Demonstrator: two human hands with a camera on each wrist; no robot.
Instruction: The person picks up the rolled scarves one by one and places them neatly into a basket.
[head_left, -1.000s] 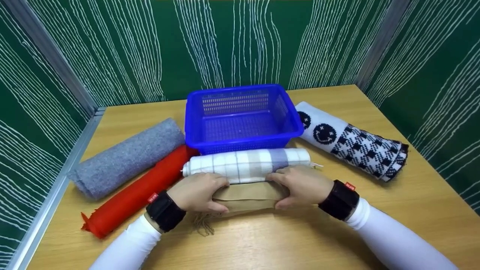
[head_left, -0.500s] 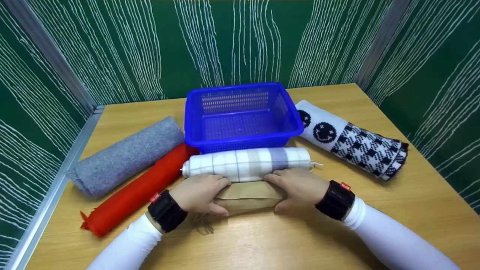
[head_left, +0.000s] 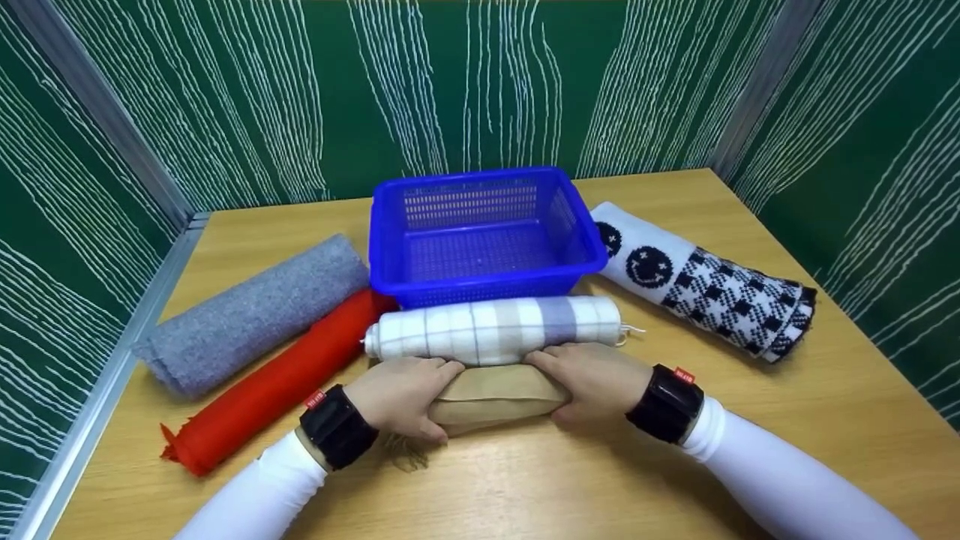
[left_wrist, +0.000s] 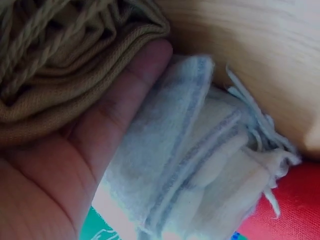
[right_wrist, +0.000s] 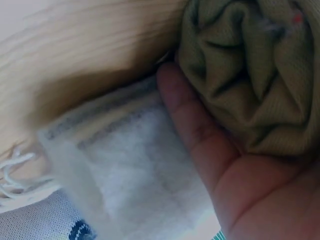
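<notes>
Between my two hands lies a rolled tan scarf with a fringe at its left end. My left hand grips the left end of the roll, and my right hand grips the right end. In the left wrist view, fingers reach along the tan scarf's coiled, fringed end. The right wrist view shows fingers against the other coiled end. Just behind the tan roll, close to my fingers, lies a rolled white plaid scarf with short fringe.
A blue plastic basket stands behind the plaid scarf. On the left lie a rolled grey scarf and a rolled red scarf. A rolled black-and-white scarf lies at the right. Green walls enclose the wooden table.
My right hand has shifted slightly left and toward me, and my left hand slightly toward me, both still holding the tan scarf. The other scarves and the basket have stayed in place.
</notes>
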